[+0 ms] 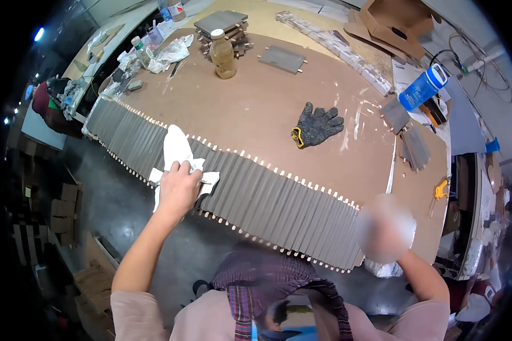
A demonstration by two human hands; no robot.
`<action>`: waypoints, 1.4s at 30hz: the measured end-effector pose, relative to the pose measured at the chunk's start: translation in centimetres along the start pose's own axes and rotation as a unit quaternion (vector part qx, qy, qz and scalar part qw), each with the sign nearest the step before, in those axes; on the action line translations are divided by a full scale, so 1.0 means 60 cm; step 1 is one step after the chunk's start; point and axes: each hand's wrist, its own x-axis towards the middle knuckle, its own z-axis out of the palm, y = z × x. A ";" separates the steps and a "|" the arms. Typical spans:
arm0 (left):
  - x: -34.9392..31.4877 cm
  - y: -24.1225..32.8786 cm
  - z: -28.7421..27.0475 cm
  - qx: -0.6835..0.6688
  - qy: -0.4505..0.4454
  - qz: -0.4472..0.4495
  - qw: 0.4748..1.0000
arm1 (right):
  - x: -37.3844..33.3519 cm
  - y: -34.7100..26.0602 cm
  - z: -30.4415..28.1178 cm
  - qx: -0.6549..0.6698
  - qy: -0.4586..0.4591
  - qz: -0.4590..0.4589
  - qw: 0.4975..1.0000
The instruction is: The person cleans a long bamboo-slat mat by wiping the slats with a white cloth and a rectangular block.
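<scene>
A long row of narrow grey wooden pieces (267,199), packed side by side, runs along the near edge of the table. Pale peg-like ends stick out on both of its long sides. My left hand (180,184) is closed on a crumpled white cloth (177,146), which lies against the top of the row, left of its middle. At the row's right end is my right hand (385,230); a blur covers its fingers, so whether it holds anything is hidden. Beyond the row lies a dark grey knitted glove (318,125) with a yellow cuff edge.
On the brown tabletop (250,113) stand a capped bottle of brownish liquid (222,54) and a stack of grey panels (222,25). A single grey panel (283,59) lies nearby. Rightward are a blue bottle (424,87), loose grey pieces (415,148), a yellow-handled tool (440,190) and an open cardboard box (392,25).
</scene>
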 end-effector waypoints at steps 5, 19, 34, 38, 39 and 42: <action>0.065 0.019 0.017 0.033 0.027 -0.049 0.998 | -0.015 0.013 0.023 0.006 0.021 -0.006 1.000; 0.015 0.020 0.004 0.039 0.003 -0.060 0.997 | -0.014 0.012 0.021 -0.022 0.067 -0.024 0.997; -0.076 -0.112 -0.109 -0.153 0.211 -0.180 0.948 | 0.240 -0.264 0.013 0.194 0.111 -0.055 0.973; -0.008 -0.153 -0.085 -0.191 0.136 -0.035 0.971 | 0.371 -0.430 0.105 0.197 0.078 -0.177 0.961; 0.006 -0.155 -0.088 -0.208 0.147 -0.018 0.967 | 0.394 -0.463 0.127 0.205 0.068 -0.179 0.960; 0.039 -0.167 -0.077 -0.272 0.166 0.040 0.947 | 0.442 -0.519 0.164 0.203 0.036 -0.170 0.964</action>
